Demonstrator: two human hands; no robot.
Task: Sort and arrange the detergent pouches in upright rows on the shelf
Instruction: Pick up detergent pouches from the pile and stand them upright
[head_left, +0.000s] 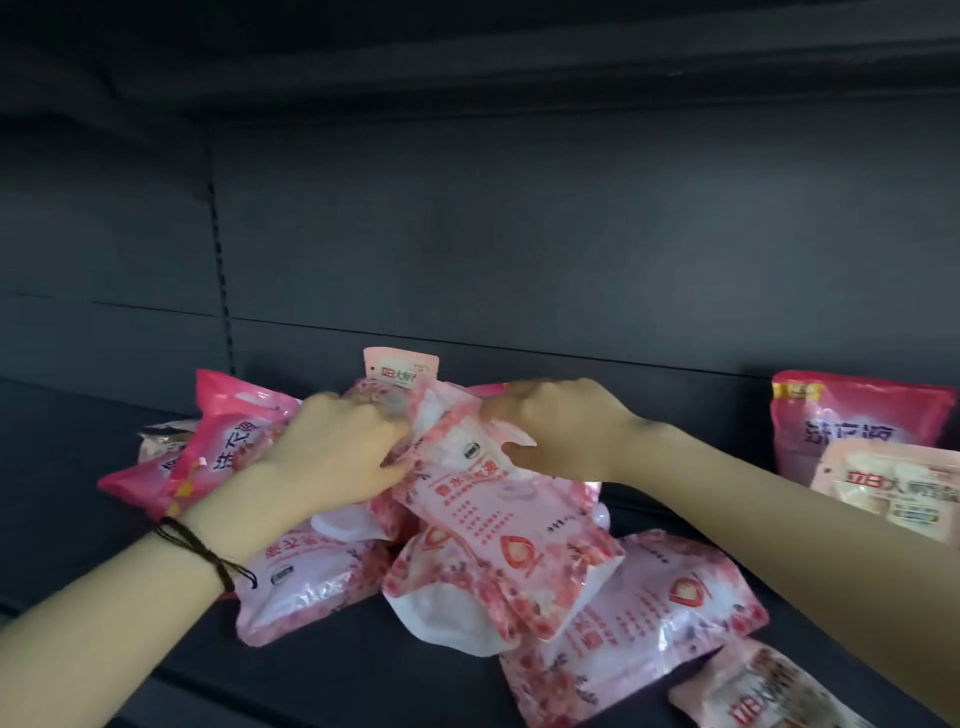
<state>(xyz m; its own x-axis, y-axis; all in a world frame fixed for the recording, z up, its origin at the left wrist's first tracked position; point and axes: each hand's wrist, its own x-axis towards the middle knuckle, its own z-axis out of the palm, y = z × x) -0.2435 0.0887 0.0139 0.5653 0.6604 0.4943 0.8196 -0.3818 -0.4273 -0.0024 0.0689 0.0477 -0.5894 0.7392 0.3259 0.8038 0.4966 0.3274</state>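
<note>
Pink floral pouch lies tilted atop a loose heap of pouches on the dark shelf. The left hand, a black cord on its wrist, curls its fingers round the pouch's upper left edge; the right hand pinches its upper right edge. Farther right, a deep-pink pouch stands upright against the back wall.

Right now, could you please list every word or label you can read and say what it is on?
"立白大师": pale pouch at the back.
"洗衣液": deep pink pouch on the left.
Too blurred to read: the print on the held floral pouch.
</note>
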